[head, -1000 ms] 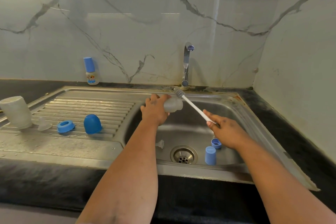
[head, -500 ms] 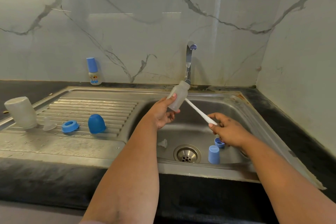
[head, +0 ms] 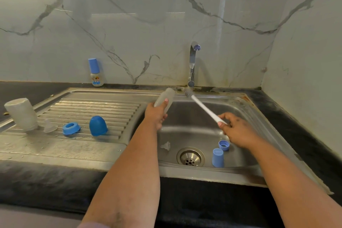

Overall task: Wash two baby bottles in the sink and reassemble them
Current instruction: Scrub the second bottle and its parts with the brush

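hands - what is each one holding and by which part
The left hand grips the small bottle around its lower body. The right hand pinches the brush at its handle end.

A home kitchen: stainless-steel sink (head: 246, 109) with ribbed drainboard (head: 92, 109), tap (head: 192, 65), dark countertop (head: 37, 181) and marble-patterned wall (head: 129, 33).

Translucent bottle (head: 164, 100) tilted, gripped over sink (head: 192, 116) — brush (head: 201, 106) outside.

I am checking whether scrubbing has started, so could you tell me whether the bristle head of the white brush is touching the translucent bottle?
Apart. The head view shows steel sink rim between the brush's bristle head and the translucent bottle.
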`<state>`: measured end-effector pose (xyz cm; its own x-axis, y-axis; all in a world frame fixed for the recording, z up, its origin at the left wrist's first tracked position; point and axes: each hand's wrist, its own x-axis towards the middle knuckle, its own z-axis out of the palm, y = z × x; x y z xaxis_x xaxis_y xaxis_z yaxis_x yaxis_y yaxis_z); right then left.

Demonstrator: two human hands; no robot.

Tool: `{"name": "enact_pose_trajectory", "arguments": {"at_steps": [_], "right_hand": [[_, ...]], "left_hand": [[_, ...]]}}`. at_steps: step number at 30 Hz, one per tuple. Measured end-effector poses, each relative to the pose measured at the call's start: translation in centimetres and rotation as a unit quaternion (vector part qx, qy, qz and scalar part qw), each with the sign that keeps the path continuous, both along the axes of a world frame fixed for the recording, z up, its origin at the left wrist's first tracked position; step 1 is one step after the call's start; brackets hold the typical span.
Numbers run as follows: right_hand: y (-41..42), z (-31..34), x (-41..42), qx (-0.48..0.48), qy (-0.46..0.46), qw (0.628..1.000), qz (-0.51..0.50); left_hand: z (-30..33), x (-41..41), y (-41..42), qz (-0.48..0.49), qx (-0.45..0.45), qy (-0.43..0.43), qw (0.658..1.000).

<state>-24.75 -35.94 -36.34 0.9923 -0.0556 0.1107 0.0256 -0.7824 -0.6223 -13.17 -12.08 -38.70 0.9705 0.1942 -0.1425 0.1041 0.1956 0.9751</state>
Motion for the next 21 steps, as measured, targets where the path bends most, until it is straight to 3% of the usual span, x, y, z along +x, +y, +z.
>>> {"name": "enact_pose_trajectory", "arguments": {"at_steps": [5, 10, 15, 19, 21], "right_hand": [[0.5, -0.8, 0.2, -0.058, 0.044, 0.997, 0.017], [0.2, -0.7, 0.1, -0.035, 0.037, 0.999, 0.021], [1.0, -0.6, 0.1, -0.039, 0.021, 0.999, 0.029], [1.1, -0.7, 0.0, -0.013, 0.014, 0.999, 0.049], [1.0, -0.5, 0.1, 0.037, -0.009, 0.999, 0.035]], "left_hand": [[0.2, -0.5, -0.6, -0.116, -0.086, 0.111, 0.983], [0.4, -0.8, -0.1, -0.133, -0.13, 0.126, 0.974], [-0.3, 0.4, -1.9, -0.005, 0.026, 0.033, 0.999], [-1.4, 1.0, -1.0, 0.14, 0.283, 0.01, 0.949], [-2.0, 1.5, -0.1, 0.14, 0.29, 0.014, 0.947]]}}
